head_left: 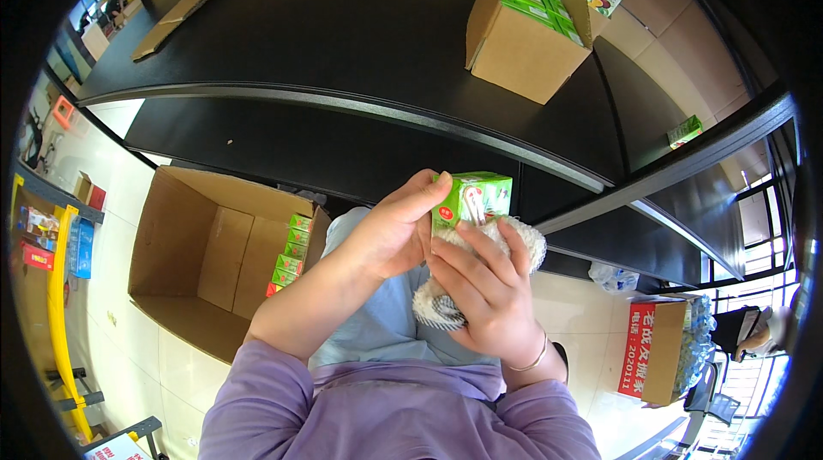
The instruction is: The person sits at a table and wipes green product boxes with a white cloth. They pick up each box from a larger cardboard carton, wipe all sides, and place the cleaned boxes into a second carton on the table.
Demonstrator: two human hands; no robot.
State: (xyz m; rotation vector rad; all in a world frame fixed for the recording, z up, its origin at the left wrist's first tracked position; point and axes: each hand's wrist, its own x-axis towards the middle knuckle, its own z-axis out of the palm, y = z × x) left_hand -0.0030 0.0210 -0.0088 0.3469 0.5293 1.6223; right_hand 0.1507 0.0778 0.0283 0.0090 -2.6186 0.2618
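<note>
A small green carton [493, 188] with a printed front is held up in front of my lap. My left hand [399, 224] grips it from the left, its thumb on the upper edge. Bunched in my right hand [489, 301] is a white fluffy cloth [533, 246] with a grey striped part. The fingers of that hand lie over the cloth and press it against the carton's lower front. The carton's back and underside are hidden.
An open cardboard box [176, 237] stands on the floor at left, with several green cartons [291, 254] along its right side. On the black shelf [343, 31] are another cardboard box [519, 53] of green cartons and a cardboard strip [193, 10]. A single carton [684, 132] sits farther right.
</note>
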